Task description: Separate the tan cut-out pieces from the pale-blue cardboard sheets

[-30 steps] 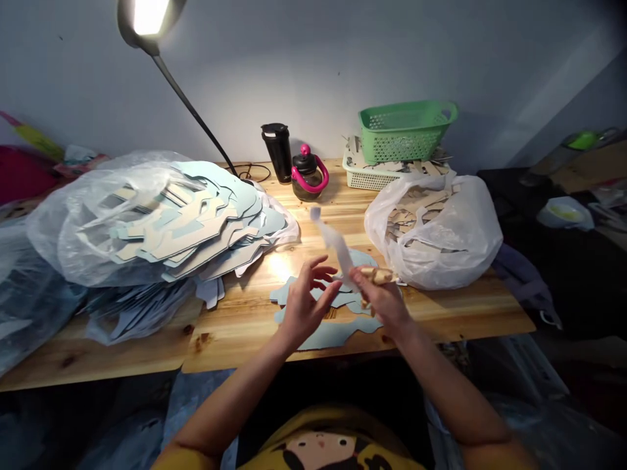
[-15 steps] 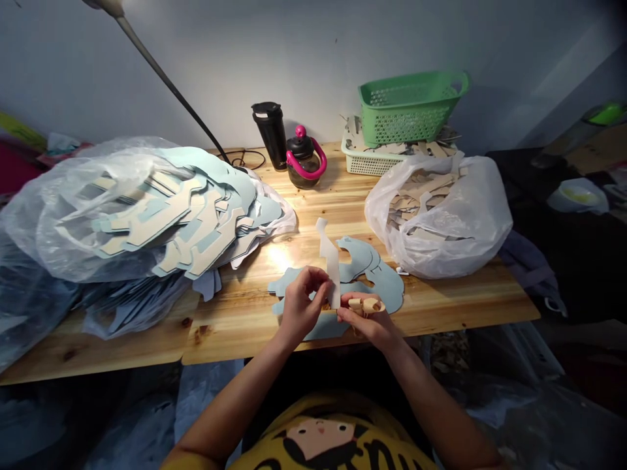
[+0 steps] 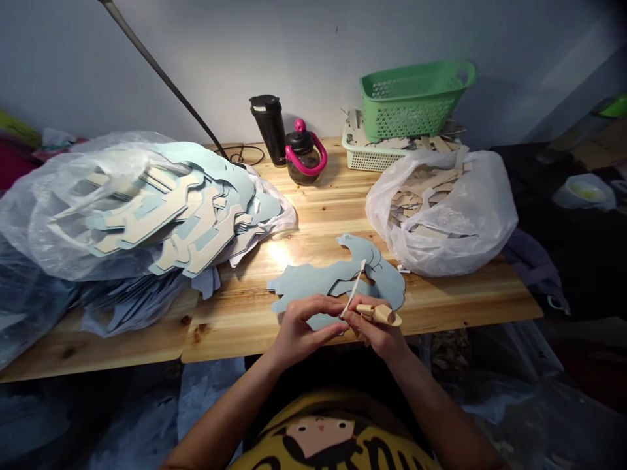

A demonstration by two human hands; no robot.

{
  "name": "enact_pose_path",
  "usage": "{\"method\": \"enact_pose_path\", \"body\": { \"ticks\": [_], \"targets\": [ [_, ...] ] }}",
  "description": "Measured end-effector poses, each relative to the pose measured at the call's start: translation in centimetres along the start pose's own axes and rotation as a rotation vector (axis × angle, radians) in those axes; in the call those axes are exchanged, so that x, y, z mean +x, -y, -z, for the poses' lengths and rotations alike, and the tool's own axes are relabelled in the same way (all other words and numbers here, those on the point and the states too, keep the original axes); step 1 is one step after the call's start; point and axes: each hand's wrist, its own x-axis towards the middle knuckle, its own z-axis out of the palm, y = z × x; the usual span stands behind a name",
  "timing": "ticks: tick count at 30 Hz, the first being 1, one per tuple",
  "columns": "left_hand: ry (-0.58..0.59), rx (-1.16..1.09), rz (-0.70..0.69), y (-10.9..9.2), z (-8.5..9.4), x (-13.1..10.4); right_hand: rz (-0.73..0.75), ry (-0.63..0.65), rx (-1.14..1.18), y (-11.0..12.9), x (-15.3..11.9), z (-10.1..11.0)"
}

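Observation:
My right hand (image 3: 375, 326) is closed around a pale, thin cut-out piece (image 3: 358, 281), which stands up nearly edge-on. Curled tan strips (image 3: 379, 314) are held in the same hand and stick out over its fingers. Beside it, my left hand (image 3: 306, 323) has its thumb and fingers bent and parted, the tips close to the lower end of the pale piece. Contact there is hard to make out. Beneath and beyond both hands lie flat blue-grey cut-out shapes (image 3: 313, 281), overlapping on the wooden table (image 3: 235, 326).
At left, a clear plastic bag (image 3: 44, 215) spills stacked blue and cream cut-outs (image 3: 161, 215). A white bag (image 3: 480, 215) of tan scraps sits at right. Behind stand a black tumbler (image 3: 268, 130), a pink-handled bottle (image 3: 304, 156), a green basket (image 3: 411, 111) on a pale basket (image 3: 372, 158), and a lamp arm (image 3: 161, 75).
The pale piece has turned from face-on to nearly edge-on and now leans right. My right hand has shifted slightly right and nearer; my left thumb and fingers have come apart.

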Motion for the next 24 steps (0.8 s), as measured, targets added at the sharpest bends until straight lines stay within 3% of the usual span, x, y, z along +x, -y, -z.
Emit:
{"method": "enact_pose_path", "body": {
  "ticks": [8, 15, 20, 24],
  "targets": [
    [0.005, -0.085, 0.131, 1.1, 0.7, -0.4, -0.029, -0.025, 0.032, -0.9, 0.1, -0.8],
    [0.002, 0.074, 0.139, 0.5, 0.3, -0.8, -0.07, -0.013, 0.101, -1.3, 0.0, -0.7],
    [-0.029, 0.079, 0.168, 0.6, -0.2, -1.2, -0.059, -0.039, -0.073, -0.8, 0.2, -0.8],
    [-0.1, 0.21, 0.069, 0.5, -0.8, -1.4, -0.008, -0.092, -0.258, 0.0, 0.4, -1.2]
  ]
}}
